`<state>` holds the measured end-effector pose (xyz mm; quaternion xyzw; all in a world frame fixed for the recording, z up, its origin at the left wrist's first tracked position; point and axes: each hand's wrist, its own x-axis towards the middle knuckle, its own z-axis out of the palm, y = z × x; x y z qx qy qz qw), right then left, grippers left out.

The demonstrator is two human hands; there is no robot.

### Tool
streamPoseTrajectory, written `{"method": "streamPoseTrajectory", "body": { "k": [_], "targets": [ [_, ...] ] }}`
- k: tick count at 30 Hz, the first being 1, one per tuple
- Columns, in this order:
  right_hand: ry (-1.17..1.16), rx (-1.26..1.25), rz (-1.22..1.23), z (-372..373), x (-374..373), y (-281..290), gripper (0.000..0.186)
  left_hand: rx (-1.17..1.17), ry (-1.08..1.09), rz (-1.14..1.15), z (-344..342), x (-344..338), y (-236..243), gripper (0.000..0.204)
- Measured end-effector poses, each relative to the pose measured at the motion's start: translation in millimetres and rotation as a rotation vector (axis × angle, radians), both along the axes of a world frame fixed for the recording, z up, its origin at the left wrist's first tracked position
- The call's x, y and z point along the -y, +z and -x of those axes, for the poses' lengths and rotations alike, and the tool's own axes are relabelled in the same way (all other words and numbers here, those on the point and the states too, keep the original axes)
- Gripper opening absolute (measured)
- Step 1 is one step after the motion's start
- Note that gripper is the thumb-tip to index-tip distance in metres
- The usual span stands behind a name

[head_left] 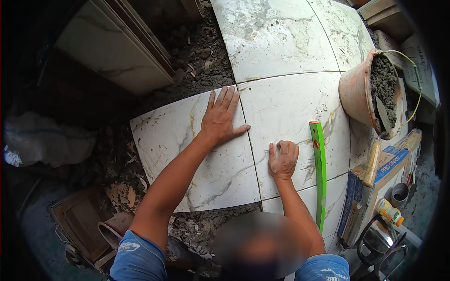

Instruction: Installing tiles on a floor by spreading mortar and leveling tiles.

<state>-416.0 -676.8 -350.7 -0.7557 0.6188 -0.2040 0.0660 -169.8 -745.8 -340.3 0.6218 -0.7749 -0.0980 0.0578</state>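
Observation:
My left hand [219, 119] lies flat with its fingers apart on a white marbled floor tile [171, 140], near the seam, its thumb reaching across. That tile sits on dark, crumbly mortar [204, 56]. Over the neighbouring tile [286, 103], my right hand [284, 161] is curled into a loose, dusty fist, with nothing visible in it. A bright green spirit level [320, 173] rests on the tiles to the right of this hand. Farther right, a bucket [355, 91] of grey mortar holds a trowel blade [383, 114].
Large tiles [112, 51] lean at the upper left, above a white sack [49, 143]. On the right are a long carton [391, 161], a wooden handle [372, 164], a cup [400, 193], a yellow bottle [389, 213] and a shiny kettle [375, 239]. A pot [115, 227] lies lower left.

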Motion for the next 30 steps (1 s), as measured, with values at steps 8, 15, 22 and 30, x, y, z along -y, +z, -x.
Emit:
{"method": "streamPoseTrajectory", "body": {
  "k": [8, 15, 22, 30],
  "targets": [
    [-0.003, -0.029, -0.053, -0.9, 0.3, 0.9, 0.027, -0.045, -0.023, -0.007, -2.1, 2.0, 3.7, 0.101],
    [0.0, -0.026, -0.026, -0.2, -0.2, -3.6, 0.026, -0.068, -0.03, -0.024, -4.6, 1.8, 9.0, 0.098],
    [0.023, -0.032, 0.024, -2.4, 0.9, -1.5, 0.023, -0.11, -0.026, -0.105, -10.8, -3.3, 13.5, 0.093],
    [-0.019, 0.001, 0.003, -5.7, -1.3, 1.9, 0.023, 0.01, 0.474, -0.079, -129.0, -139.5, 8.0, 0.094]
  ]
}}
